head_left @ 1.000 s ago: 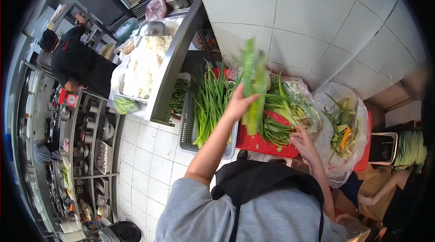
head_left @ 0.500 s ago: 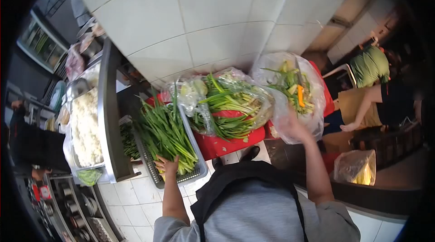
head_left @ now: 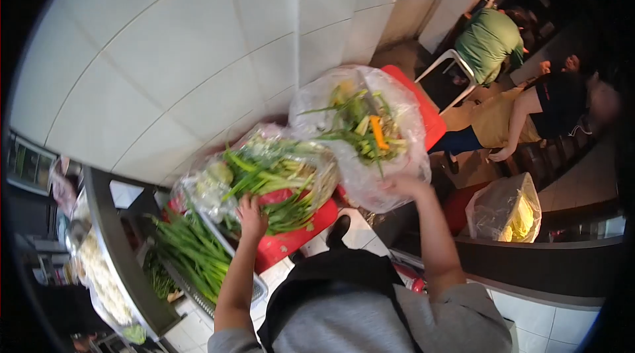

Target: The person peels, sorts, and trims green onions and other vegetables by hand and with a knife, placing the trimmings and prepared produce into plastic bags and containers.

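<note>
My left hand (head_left: 252, 219) is at the near edge of a clear plastic bag (head_left: 324, 166) of green onions (head_left: 291, 215), its fingers apart and nothing visibly held. That bag lies on a red surface (head_left: 271, 252). Left of it stands a grey plastic crate (head_left: 256, 289) full of long green onions (head_left: 198, 247). My right hand (head_left: 405, 187), slightly blurred, is at the near rim of an open clear bag (head_left: 413, 148), fingers stretched leftward. Inside that bag are green and yellowish trimmings (head_left: 357, 121) and an orange-handled knife (head_left: 378, 133). Whether the right fingers touch the plastic I cannot tell.
A tiled wall (head_left: 198, 55) rises behind the bags. At left, a counter (head_left: 109, 247) carries white shredded food (head_left: 99, 273). At right are a bag with yellow contents (head_left: 519, 217), a standing person (head_left: 509, 115), and another person in green (head_left: 489, 42) by a white chair (head_left: 456, 62).
My view has turned right. My left hand has left the onions in the crate and is now by the bagged green onions. My right hand remains near the trimmings bag's rim.
</note>
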Motion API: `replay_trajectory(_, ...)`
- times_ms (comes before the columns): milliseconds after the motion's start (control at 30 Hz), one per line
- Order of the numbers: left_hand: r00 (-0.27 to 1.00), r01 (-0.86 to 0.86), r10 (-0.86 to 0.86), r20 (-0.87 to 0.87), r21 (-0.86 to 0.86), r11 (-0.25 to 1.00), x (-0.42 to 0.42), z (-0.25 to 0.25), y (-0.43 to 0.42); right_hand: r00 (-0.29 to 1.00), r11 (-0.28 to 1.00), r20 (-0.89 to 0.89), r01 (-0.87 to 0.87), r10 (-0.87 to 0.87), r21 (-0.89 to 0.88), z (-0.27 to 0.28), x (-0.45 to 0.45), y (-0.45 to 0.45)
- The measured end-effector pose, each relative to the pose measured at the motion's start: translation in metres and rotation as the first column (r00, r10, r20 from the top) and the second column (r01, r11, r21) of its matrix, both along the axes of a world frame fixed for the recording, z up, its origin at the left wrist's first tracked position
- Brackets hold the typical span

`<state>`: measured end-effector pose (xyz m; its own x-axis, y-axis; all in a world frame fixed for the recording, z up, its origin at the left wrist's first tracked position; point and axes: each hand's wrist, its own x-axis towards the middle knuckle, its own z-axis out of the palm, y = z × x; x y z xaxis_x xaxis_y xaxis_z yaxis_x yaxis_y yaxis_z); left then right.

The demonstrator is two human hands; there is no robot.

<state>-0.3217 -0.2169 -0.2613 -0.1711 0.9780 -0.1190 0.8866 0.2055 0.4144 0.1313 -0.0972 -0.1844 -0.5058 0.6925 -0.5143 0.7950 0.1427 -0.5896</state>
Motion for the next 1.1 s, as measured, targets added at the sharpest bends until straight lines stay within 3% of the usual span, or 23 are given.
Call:
replay_trajectory(67,0.977,0.198,-0.205,-0.061,-0.1,0.975,0.025,-0.034,0.016,1.0,0.994,-0.027,0.001,0.002,0.105,-0.03,0.005,-0.008)
replay_trajectory(100,0.975,0.214,-0.22,-0.015,-0.175,0.961,0.037,-0.049,0.027,0.999,0.995,-0.038,0.02,-0.016,0.102,-0.038,0.015,-0.001)
replay_trajectory(167,0.98,0.188,-0.2,-0.001,-0.338,0.922,0.046,-0.073,0.025,0.996,0.998,-0.085,0.036,-0.031,0.052,-0.064,0.022,0.004)
replay_trajectory(267,0.985,0.079,-0.144,-0.093,-0.5,0.863,0.062,-0.088,0.028,0.968,0.955,0.049,0.251,-0.246,-0.162,-0.023,0.013,0.03)
replay_trajectory(367,0.961,-0.003,-0.153,-0.228,-0.566,0.824,0.074,-0.091,0.033,0.977,0.957,-0.093,0.209,-0.193,0.2,-0.028,-0.001,0.046)
replay_trajectory(467,0.958,0.01,-0.184,-0.221,-0.615,0.789,0.07,-0.095,0.043,0.973,0.954,-0.217,-0.006,0.073,0.298,-0.052,-0.047,0.057)
replay_trajectory(500,0.963,0.066,-0.208,-0.172,-0.596,0.8,0.069,-0.091,0.046,0.945,0.933,-0.274,-0.077,0.181,0.352,-0.061,-0.074,0.053)
replay_trajectory(600,0.956,0.179,-0.292,-0.04,-0.709,0.683,0.053,-0.083,0.065,0.815,0.826,-0.364,-0.226,0.451,0.516,-0.066,-0.144,0.03)
replay_trajectory(633,0.959,0.183,-0.283,-0.029,-0.699,0.691,0.052,-0.054,0.075,0.818,0.806,-0.316,-0.269,0.48,0.528,-0.08,-0.148,0.023)
replay_trajectory(700,0.958,0.109,-0.247,-0.146,-0.609,0.785,0.032,-0.047,0.076,0.82,0.764,-0.215,-0.352,0.531,0.541,-0.123,-0.16,0.007)
replay_trajectory(767,0.913,0.075,-0.275,-0.3,-0.539,0.839,0.022,-0.036,0.077,0.879,0.89,0.186,-0.454,0.438,0.051,-0.143,-0.146,0.01)
replay_trajectory(833,0.919,0.279,-0.366,-0.148,-0.412,0.867,0.026,-0.03,0.084,0.702,0.823,0.432,-0.502,0.567,-0.265,-0.138,-0.116,0.019)
replay_trajectory(867,0.907,0.368,-0.414,-0.078,-0.33,0.869,0.029,-0.031,0.091,0.694,0.814,0.434,-0.54,0.575,-0.215,-0.14,-0.102,0.018)
replay_trajectory(900,0.874,0.483,-0.433,0.219,-0.311,0.819,0.038,-0.035,0.101,0.685,0.799,0.435,-0.578,0.584,-0.163,-0.142,-0.09,0.016)
replay_trajectory(933,0.86,0.504,-0.462,0.218,-0.214,0.837,0.048,-0.057,0.094,0.678,0.782,0.433,-0.613,0.594,-0.113,-0.141,-0.087,0.011)
replay_trajectory(967,0.845,0.52,-0.491,0.21,-0.112,0.847,0.061,-0.08,0.087,0.777,0.81,0.312,-0.585,0.547,0.038,-0.137,-0.092,0.011)
replay_trajectory(1033,0.928,0.368,-0.349,0.128,-0.183,0.912,0.096,-0.088,0.077,0.892,0.842,0.023,-0.435,0.452,0.318,-0.112,-0.116,0.016)
replay_trajectory(1100,0.95,0.309,-0.312,0.015,-0.197,0.93,0.123,-0.101,0.069,0.892,0.861,-0.023,-0.429,0.452,0.274,-0.098,-0.153,0.021)
